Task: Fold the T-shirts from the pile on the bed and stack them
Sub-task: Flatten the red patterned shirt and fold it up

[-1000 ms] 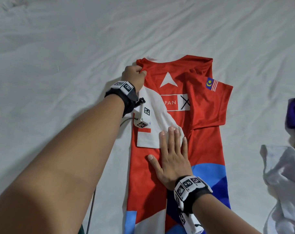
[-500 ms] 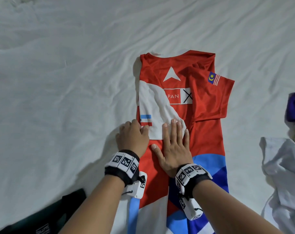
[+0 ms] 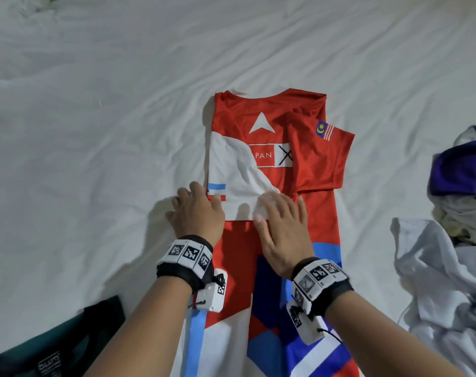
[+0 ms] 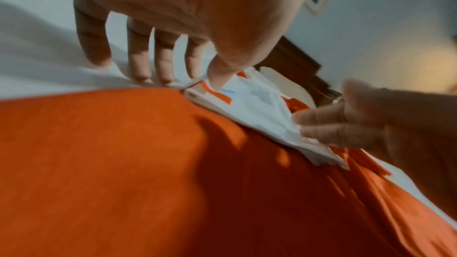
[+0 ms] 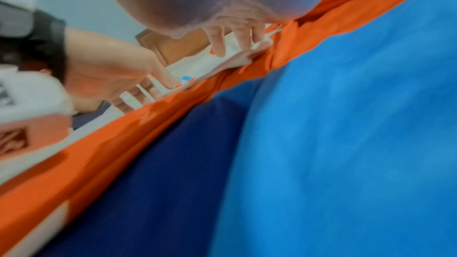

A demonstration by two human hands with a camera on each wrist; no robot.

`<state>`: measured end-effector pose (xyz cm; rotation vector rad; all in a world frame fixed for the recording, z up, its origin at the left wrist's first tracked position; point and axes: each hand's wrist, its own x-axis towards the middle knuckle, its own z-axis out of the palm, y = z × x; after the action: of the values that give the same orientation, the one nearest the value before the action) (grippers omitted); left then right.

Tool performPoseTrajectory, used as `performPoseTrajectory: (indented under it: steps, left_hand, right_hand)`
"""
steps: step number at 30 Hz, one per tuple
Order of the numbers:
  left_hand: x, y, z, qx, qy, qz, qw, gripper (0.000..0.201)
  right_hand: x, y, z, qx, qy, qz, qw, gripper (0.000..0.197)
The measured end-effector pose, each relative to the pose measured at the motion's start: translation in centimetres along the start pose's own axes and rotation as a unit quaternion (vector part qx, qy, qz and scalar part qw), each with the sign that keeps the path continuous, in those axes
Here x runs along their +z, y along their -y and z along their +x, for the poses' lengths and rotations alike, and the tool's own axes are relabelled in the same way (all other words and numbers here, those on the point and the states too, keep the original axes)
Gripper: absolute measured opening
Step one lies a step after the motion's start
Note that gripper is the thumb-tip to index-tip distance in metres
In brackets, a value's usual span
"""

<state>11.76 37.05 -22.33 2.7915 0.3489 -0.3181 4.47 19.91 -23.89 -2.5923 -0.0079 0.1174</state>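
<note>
Soft, dim, cool light is falling evenly across the white bedsheet in the head view, with the hands casting faint shadows to the left and the frame's edges bowing from the wide lens. Both wrist views are smearing with motion blur, worst toward the lower edges. A warm glow is blooming out of focus at the left-wrist view's right edge.

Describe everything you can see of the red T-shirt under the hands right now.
The red T-shirt lies flat, collar away from the person, on the white bedsheet. It looks like smooth sports fabric: red, with a white triangle, a "PAN X" box, a small flag on the spread sleeve, and blue and white panels near the hem. Its other side is folded inward, showing a white sleeve panel. The left hand touches that panel's outer corner; the right hand presses flat on its lower edge.
</note>
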Motion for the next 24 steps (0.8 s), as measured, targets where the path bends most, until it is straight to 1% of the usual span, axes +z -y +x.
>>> performPoseTrajectory:
  steps: [2,3,4,5,7,8,10,13,15,16,18,20,22,24]
  left_hand:
    - [-0.2,-2.1,-1.1,0.097,-0.093,-0.001,0.991,0.020]
    - [-0.2,-3.4,-1.6,0.153,-0.115,-0.013,0.981,0.016]
    - [0.1,-4.8,-2.1,0.207,-0.118,-0.017,0.971,0.011]
    - [0.5,-6.2,-2.6,0.254,-0.109,-0.016,0.961,0.007]
    - [1.3,-9.2,-3.5,0.315,-0.064,-0.023,0.947,0.005]
    - [1.8,-10.6,-3.9,0.339,-0.038,-0.023,0.940,0.005]
    - [2.6,-13.1,-4.5,0.376,0.002,0.012,0.927,0.016]
    - [3.4,-16.0,-4.7,0.396,0.036,0.077,0.914,0.038]
    - [3.8,-17.1,-4.0,0.386,0.060,0.087,0.916,0.043]
    - [3.9,-17.6,-3.7,0.383,0.065,0.091,0.917,0.041]
    - [4.2,-18.0,-2.9,0.380,0.073,0.092,0.918,0.030]
    - [4.4,-18.0,-2.4,0.368,0.089,0.091,0.921,0.023]
    - [4.5,-17.7,-2.1,0.349,0.087,0.063,0.931,0.027]
    - [4.3,-17.0,-2.0,0.320,0.070,-0.040,0.944,0.027]
  right_hand:
    - [-1.8,-2.0,1.0,0.018,-0.083,0.029,0.996,0.049]
    - [-2.7,-3.2,1.8,0.033,-0.117,0.037,0.992,0.044]
    - [-3.6,-4.5,2.7,0.053,-0.140,0.040,0.988,0.040]
    - [-4.4,-5.9,3.7,0.073,-0.157,0.036,0.984,0.038]
    - [-6.1,-8.8,5.9,0.101,-0.178,0.011,0.979,0.034]
    - [-7.0,-10.1,7.0,0.116,-0.177,-0.001,0.977,0.032]
    - [-8.8,-12.4,9.2,0.148,-0.151,-0.020,0.977,0.032]
    - [-10.8,-14.7,11.7,0.186,-0.095,-0.006,0.978,0.040]
    - [-11.3,-15.5,12.7,0.190,-0.056,-0.005,0.980,0.047]
    - [-11.3,-15.7,13.0,0.182,-0.036,-0.018,0.982,0.050]
    - [-11.0,-16.0,13.5,0.162,-0.012,-0.037,0.986,0.053]
    - [-10.7,-16.3,13.9,0.167,-0.022,-0.020,0.986,0.054]
    - [-10.5,-16.4,14.1,0.192,-0.040,0.000,0.981,0.043]
    - [-10.6,-15.7,13.9,0.194,-0.062,0.022,0.979,0.024]
